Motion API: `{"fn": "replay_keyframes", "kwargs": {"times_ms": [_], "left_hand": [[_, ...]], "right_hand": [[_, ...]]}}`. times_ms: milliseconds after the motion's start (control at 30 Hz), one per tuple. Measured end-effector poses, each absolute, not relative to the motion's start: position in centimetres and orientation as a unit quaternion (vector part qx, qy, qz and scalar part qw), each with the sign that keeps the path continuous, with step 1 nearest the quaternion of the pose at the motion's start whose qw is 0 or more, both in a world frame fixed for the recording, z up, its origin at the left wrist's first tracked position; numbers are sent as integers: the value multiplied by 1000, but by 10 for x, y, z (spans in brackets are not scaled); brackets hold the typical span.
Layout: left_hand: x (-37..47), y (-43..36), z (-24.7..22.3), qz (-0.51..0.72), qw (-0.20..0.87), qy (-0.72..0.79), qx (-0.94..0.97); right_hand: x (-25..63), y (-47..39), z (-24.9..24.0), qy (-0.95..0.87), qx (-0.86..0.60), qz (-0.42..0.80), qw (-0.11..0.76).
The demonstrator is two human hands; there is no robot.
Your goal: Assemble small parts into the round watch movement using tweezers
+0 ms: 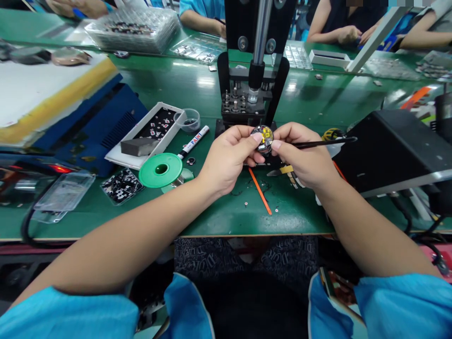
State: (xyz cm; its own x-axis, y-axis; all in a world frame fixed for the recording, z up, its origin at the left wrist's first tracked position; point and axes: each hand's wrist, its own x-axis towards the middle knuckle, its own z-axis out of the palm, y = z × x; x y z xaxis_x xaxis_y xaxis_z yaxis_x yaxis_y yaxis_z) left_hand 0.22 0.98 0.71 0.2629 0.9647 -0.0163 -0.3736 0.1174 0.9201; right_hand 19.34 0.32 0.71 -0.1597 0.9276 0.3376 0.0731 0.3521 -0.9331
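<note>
In the head view, a small round electronic assembly (265, 135) with yellow parts is pinched between the thumb and fingers of my left hand (229, 157), in front of the black press. My right hand (303, 153) is closed on a thin dark tool (323, 142), probably tweezers, which points away to the right. The right fingertips touch or nearly touch the assembly's right edge. Below the hands, an orange stick (260, 192) lies on the green bench (226, 219).
A black press (247, 106) rises behind the hands. To the left are a green spool (160, 169), a paint marker (194, 141), a white tray (132, 160) and a blue machine (106, 127). A black box (399, 146) stands right. People work across the bench.
</note>
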Motion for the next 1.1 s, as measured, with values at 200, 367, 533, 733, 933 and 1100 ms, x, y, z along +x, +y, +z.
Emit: {"fn": "replay_keyframes", "kwargs": {"times_ms": [200,367,533,733,933,1100], "left_hand": [[0,8,9,474,686,327,445],[1,9,8,481,681,321,450],[2,9,8,489,658,348,455],[2,7,10,473,663,347,465],[2,6,10,477,658,343,470],[2,8,6,481,651,334,484]], "right_hand": [[193,3,8,-634,-398,420,513],[193,3,8,-634,-394,426,512],[191,2,9,-640,-384,440,500],[190,2,9,-626,-385,442,515],[190,2,9,-622,-395,436,516],[191,2,9,-629,-400,433,507]]}}
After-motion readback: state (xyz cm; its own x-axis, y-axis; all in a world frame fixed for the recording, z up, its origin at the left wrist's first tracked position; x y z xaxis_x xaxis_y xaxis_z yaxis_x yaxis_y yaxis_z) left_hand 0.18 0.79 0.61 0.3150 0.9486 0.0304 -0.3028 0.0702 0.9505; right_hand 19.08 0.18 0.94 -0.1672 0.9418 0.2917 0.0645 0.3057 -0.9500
